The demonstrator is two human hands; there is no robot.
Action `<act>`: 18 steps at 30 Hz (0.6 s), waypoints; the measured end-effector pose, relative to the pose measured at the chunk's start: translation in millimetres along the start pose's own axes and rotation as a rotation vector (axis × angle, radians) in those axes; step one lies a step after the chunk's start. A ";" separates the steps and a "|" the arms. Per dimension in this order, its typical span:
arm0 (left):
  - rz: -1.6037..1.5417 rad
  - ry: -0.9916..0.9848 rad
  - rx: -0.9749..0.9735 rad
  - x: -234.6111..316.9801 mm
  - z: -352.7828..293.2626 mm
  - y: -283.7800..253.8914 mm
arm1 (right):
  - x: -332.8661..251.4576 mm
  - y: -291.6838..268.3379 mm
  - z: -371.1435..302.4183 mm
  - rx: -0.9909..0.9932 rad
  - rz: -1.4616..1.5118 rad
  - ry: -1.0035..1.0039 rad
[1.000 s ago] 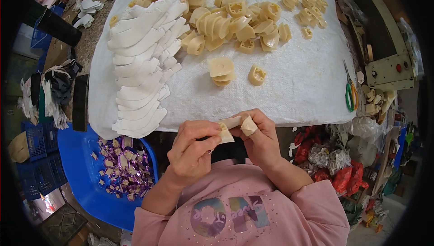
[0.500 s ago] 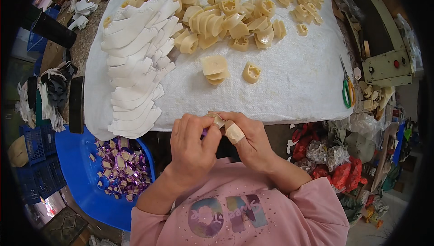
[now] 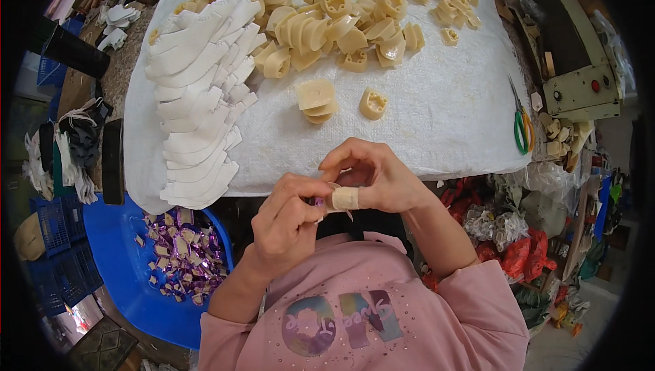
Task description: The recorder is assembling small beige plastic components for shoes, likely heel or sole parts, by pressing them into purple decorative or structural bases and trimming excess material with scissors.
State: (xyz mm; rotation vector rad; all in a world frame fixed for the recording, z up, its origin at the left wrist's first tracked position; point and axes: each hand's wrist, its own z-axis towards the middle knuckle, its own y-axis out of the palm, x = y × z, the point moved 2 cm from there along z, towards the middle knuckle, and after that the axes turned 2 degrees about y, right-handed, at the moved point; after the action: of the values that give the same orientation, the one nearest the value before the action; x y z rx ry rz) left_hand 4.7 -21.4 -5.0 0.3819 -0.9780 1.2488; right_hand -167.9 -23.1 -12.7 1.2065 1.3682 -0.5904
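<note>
My left hand (image 3: 290,213) is closed in a pinch in front of the table edge. Between its fingertips shows a small purple shiny piece (image 3: 318,202), mostly hidden by the fingers. My right hand (image 3: 387,179) is beside it, its index finger raised apart from the thumb. A beige tape band (image 3: 344,198) wraps the right thumb, whose tip meets the left fingertips. Beyond the hands, a short stack of beige moulded plastic pieces (image 3: 316,98) stands on the white-covered table (image 3: 437,136). A single hollow beige piece (image 3: 373,104) sits next to that stack.
Overlapping white curved strips (image 3: 198,129) line the table's left side. Many beige moulded pieces (image 3: 307,33) are heaped at the back. Green-and-orange-handled scissors (image 3: 522,129) lie at the right edge. A blue tub (image 3: 116,255) at lower left holds purple shiny pieces (image 3: 187,255).
My right hand has shifted up and right, and its index finger has lifted away from the thumb. My left hand has turned slightly, still pinching the purple piece. The view has shifted a little.
</note>
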 end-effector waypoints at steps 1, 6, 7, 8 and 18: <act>0.017 -0.057 0.006 -1.2 -1.3 -0.2 | 2.7 -0.1 1.3 0.031 0.012 0.025; -0.204 -0.223 0.157 -8.5 -6.2 5.5 | 10.7 5.6 4.8 0.155 -0.025 0.036; -0.310 -0.256 0.232 -9.8 -5.2 6.0 | 12.0 4.3 5.1 0.196 0.026 -0.041; -0.305 -0.253 0.236 -8.1 -2.3 6.7 | 13.1 3.0 5.0 0.236 0.079 -0.118; -0.504 -0.523 0.326 -10.3 -0.9 12.6 | 1.8 17.8 2.9 0.391 -0.677 -0.609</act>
State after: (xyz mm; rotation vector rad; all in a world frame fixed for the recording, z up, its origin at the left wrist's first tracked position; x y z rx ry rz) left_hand -6.4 -23.0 -16.8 1.1793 -1.0229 0.8506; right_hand -150.6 -19.0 -9.7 0.7198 1.1276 -1.6184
